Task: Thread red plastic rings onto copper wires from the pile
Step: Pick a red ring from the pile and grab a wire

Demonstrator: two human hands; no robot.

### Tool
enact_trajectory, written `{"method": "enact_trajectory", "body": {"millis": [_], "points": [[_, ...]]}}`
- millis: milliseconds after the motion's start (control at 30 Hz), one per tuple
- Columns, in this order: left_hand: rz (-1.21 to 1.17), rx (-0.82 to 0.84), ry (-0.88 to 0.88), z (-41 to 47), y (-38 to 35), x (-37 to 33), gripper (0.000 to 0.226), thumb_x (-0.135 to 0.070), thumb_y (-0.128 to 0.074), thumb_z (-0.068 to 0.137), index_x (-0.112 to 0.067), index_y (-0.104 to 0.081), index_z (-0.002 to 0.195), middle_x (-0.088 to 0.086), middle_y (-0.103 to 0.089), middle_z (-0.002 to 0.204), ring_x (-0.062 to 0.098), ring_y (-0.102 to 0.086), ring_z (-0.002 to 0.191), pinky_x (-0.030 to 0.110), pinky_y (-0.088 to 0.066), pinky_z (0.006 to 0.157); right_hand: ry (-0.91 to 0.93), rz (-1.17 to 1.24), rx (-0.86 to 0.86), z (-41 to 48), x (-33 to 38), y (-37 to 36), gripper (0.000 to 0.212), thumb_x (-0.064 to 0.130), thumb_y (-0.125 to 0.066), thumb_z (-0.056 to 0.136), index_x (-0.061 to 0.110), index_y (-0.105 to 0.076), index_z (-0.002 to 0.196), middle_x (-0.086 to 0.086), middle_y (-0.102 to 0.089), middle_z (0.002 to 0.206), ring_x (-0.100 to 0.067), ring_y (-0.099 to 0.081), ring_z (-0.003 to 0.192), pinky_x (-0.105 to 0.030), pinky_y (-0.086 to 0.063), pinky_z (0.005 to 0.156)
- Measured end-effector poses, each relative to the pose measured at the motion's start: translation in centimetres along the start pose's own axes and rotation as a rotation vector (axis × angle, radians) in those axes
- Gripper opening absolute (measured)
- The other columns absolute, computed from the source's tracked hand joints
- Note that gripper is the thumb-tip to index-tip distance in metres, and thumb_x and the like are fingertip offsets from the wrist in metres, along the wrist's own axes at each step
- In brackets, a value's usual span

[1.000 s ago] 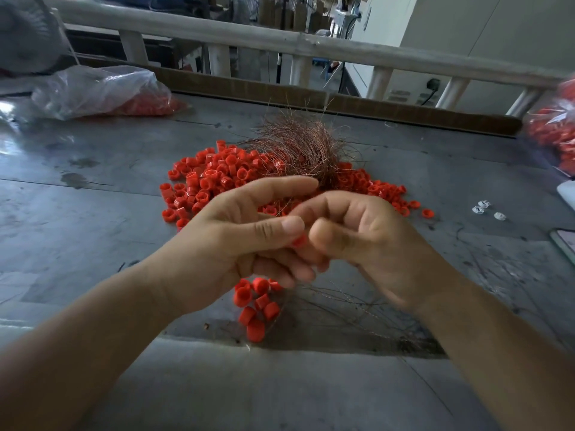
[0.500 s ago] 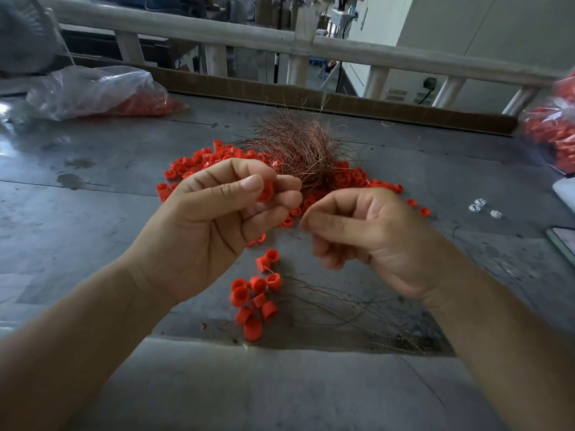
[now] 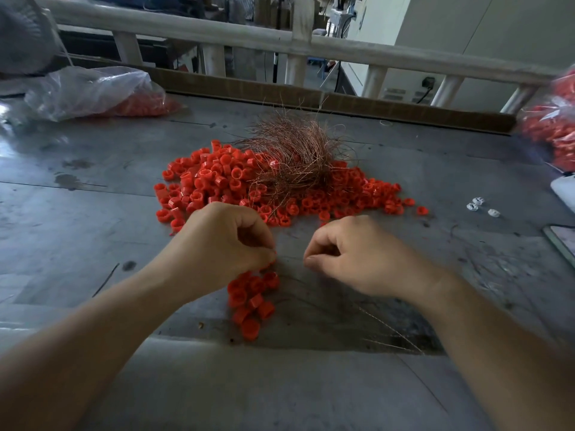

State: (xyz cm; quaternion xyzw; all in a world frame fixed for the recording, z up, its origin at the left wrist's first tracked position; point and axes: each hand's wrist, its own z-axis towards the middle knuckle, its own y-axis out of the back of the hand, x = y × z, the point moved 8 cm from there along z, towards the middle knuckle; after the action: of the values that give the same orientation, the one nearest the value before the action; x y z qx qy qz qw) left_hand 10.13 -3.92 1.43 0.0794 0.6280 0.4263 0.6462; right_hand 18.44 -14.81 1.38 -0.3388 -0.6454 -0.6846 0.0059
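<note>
The job is looking barely begun: a small cluster of strung rings [image 3: 252,298] is lying near the front edge of the worktop [image 3: 77,231], just under the left hand [image 3: 222,244]. Thin strands seem to be running out of it to the right, so I am taking these as the ones already threaded, though the wire through them is too fine to make out. The left hand is hovering just above that cluster with its fingers curled, thumb and forefinger pinching what looks like one more ring [image 3: 272,261], only a sliver of red showing. The right hand [image 3: 351,253] is sitting beside it, not touching it, thumb tip and forefinger tip pressing together, I am guessing on a single wire too thin to show. What is left is lying in plain view. The big pile of loose rings [image 3: 211,181] is spreading across the middle of the worktop, with the tangle of copper wires [image 3: 298,150] sitting on its far side, and a few loose wires [image 3: 389,334] are trailing toward the front edge on the right. A plastic bag [image 3: 93,91] at the far left corner and a second bag [image 3: 550,126] at the right edge are holding more red pieces, so most of the threading is lying ahead
</note>
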Motion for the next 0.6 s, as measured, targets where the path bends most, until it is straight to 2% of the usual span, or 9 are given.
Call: {"method": "enact_trajectory", "body": {"millis": [67, 167, 200, 267, 333, 400, 500, 600], "points": [[0.025, -0.012, 0.022, 0.0, 0.2, 0.3, 0.021, -0.021, -0.076, 0.065, -0.034, -0.064, 0.052, -0.019, -0.066, 0.061, 0.0, -0.061, 0.056, 0.01, -0.045, 0.053, 0.002, -0.044, 0.034, 0.1, -0.1, -0.4, 0.01, 0.027, -0.06, 0.086, 0.023, -0.068, 0.082, 0.017, -0.055, 0.071, 0.004, -0.05, 0.067, -0.003, -0.034, 0.054], [0.142, -0.182, 0.046, 0.4, 2.3, 0.8, 0.027, -0.017, -0.073, 0.069, -0.035, -0.06, 0.054, -0.016, -0.063, 0.063, 0.002, -0.057, 0.063, 0.017, -0.038, 0.058, 0.011, -0.066, 0.038, 0.1, -0.2, -0.4, 0.011, 0.028, -0.06, 0.086, 0.022, -0.069, 0.084, 0.017, -0.056, 0.071, 0.004, -0.05, 0.068, -0.002, -0.033, 0.058], [0.212, -0.259, 0.054, 0.5, 3.3, 1.0, 0.026, -0.014, -0.072, 0.071, -0.035, -0.061, 0.06, -0.014, -0.06, 0.072, 0.004, -0.055, 0.069, 0.02, -0.035, 0.062, 0.01, -0.059, 0.023, 0.1, -0.2, -0.1, 0.011, 0.028, -0.06, 0.086, 0.022, -0.069, 0.084, 0.016, -0.058, 0.073, 0.003, -0.052, 0.069, -0.004, -0.035, 0.06], [0.358, -0.372, 0.101, 0.7, 4.9, 1.7, 0.019, -0.01, -0.07, 0.073, -0.027, -0.068, 0.084, -0.002, -0.053, 0.099, 0.02, -0.052, 0.093, 0.026, -0.032, 0.073, 0.006, -0.036, -0.022, 0.0, -0.3, 0.5, 0.011, 0.03, -0.061, 0.085, 0.022, -0.069, 0.084, 0.013, -0.063, 0.077, 0.0, -0.056, 0.073, -0.007, -0.039, 0.062], [0.454, -0.35, 0.192, 1.1, 5.3, 3.3, 0.034, -0.011, -0.071, 0.073, -0.019, -0.066, 0.106, 0.008, -0.048, 0.116, 0.028, -0.045, 0.111, 0.031, -0.033, 0.082, 0.002, -0.023, -0.057, -0.1, -0.3, 1.0, 0.012, 0.032, -0.062, 0.084, 0.023, -0.069, 0.083, 0.014, -0.063, 0.076, 0.0, -0.057, 0.071, -0.008, -0.041, 0.059], [0.495, -0.31, 0.246, 1.4, 5.3, 4.3, 0.044, -0.014, -0.071, 0.074, -0.018, -0.061, 0.117, 0.014, -0.045, 0.122, 0.032, -0.043, 0.115, 0.035, -0.035, 0.086, -0.004, -0.014, -0.073, -0.2, -0.3, 1.2, 0.012, 0.032, -0.062, 0.084, 0.023, -0.069, 0.082, 0.015, -0.062, 0.073, 0.001, -0.057, 0.068, -0.006, -0.042, 0.061], [0.532, -0.286, 0.269, 1.8, 5.3, 4.9, 0.044, -0.017, -0.068, 0.076, -0.018, -0.06, 0.12, 0.016, -0.046, 0.123, 0.034, -0.043, 0.116, 0.037, -0.036, 0.09, -0.007, -0.023, -0.08, -0.3, -0.2, 1.4, 0.013, 0.032, -0.061, 0.084, 0.023, -0.069, 0.083, 0.015, -0.061, 0.073, 0.001, -0.057, 0.069, -0.006, -0.041, 0.063], [0.545, -0.269, 0.237, 2.0, 5.0, 4.8, 0.036, -0.015, -0.065, 0.078, -0.019, -0.064, 0.114, 0.014, -0.052, 0.115, 0.034, -0.048, 0.108, 0.032, -0.035, 0.08, -0.004, -0.027, -0.085, -0.3, -0.1, 1.5, 0.013, 0.032, -0.061, 0.085, 0.022, -0.069, 0.084, 0.014, -0.062, 0.074, 0.001, -0.057, 0.071, -0.007, -0.041, 0.066]]}}
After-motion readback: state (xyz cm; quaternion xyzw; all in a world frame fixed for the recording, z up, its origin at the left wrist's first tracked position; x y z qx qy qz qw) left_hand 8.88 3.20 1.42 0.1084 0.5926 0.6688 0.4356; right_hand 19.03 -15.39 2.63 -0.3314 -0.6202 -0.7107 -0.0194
